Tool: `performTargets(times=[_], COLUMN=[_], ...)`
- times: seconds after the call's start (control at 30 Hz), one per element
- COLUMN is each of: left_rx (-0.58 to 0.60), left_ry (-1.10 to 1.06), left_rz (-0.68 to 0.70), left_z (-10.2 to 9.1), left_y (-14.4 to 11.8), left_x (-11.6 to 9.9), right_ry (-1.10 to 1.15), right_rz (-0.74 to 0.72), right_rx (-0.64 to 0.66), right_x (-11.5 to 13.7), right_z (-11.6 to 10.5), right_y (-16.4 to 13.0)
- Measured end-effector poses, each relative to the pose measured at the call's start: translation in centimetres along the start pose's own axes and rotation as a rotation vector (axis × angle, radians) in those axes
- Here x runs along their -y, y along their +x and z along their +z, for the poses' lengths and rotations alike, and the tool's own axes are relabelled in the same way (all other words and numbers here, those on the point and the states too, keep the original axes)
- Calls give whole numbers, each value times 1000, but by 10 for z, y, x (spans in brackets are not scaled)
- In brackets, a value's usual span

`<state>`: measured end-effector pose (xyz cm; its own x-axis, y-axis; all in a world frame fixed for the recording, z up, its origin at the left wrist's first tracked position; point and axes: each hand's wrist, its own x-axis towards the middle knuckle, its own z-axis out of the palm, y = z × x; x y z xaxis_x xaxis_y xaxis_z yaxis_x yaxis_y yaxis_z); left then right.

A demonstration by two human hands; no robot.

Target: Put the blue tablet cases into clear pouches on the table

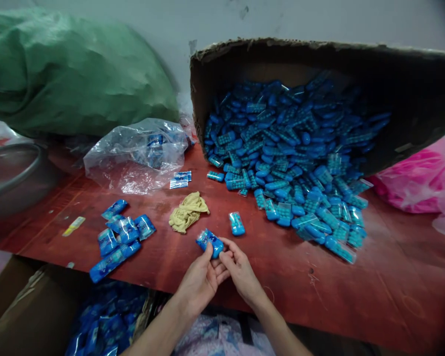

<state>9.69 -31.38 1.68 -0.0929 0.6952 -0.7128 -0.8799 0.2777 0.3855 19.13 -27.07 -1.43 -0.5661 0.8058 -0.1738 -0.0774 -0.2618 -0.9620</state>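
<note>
A small glossy blue printed packet (pixel 209 241) is between my two hands, above the front part of the red table (pixel 292 296). My left hand (pixel 199 279) is closed on it, thumb on top and fingers underneath. The fingers of my right hand (pixel 244 273) pinch at the packet's right end. Just beyond my hands lies a clear-wrapped blue piece with turquoise bumps (pixel 237 224). A crumpled yellow cloth (pixel 188 212) rests behind the held packet. Several blue printed packets (pixel 128 230) are piled to the left.
A tipped cardboard box (pixel 198 94) spills many clear-wrapped blue pieces (pixel 282 148) onto the table. A plastic bag (pixel 114 155), flat sachets (pixel 180 180) and a green sack (pixel 77 74) are left. Below the edge, a carton (pixel 33 311) holds blue packets. Pink bags (pixel 411 183) stand right.
</note>
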Motion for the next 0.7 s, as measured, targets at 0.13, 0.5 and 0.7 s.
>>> performTargets(times=[0.13, 0.5, 0.7], left_rx=[66, 99, -58], left_ry=[-7, 282, 406], left_rz=[-39, -108, 159], left_z=[-4, -15, -20], left_y=[1, -1, 3], left_x=[0, 2, -13], right_ry=[79, 211, 300], right_rz=[44, 188, 217], right_rx=[28, -82, -84], right_x=[-3, 10, 5], right_z=[-1, 0, -2], right_y=[-2, 3, 1])
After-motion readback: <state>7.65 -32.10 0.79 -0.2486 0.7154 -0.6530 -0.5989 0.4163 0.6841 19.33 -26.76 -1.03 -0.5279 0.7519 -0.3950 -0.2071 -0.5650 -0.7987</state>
